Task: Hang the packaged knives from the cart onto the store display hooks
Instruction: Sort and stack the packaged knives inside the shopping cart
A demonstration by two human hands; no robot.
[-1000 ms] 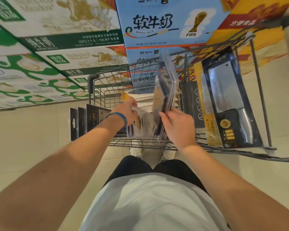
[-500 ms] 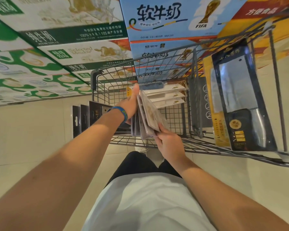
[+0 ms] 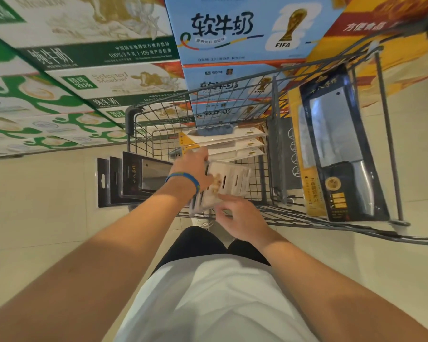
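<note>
Stacked milk cases (image 3: 97, 53) line the aisle behind cart (image 3: 208, 99). Over cart's near end, L hand (image 3: 195, 169) grips a stack of clear knife packs (image 3: 230, 178); R hand (image 3: 242, 218) pinches its lower edge. Step: gathering stock, no hooks in view. Next, prob.: lift stack clear, turn, line up hang holes.

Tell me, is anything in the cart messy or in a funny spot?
Yes, a bit. Three black knife packs stick out beyond the cart's left side, not stacked inside like the white packs. A big knife pack leans on end against the right wall. Nothing looks broken or spilled.
</note>
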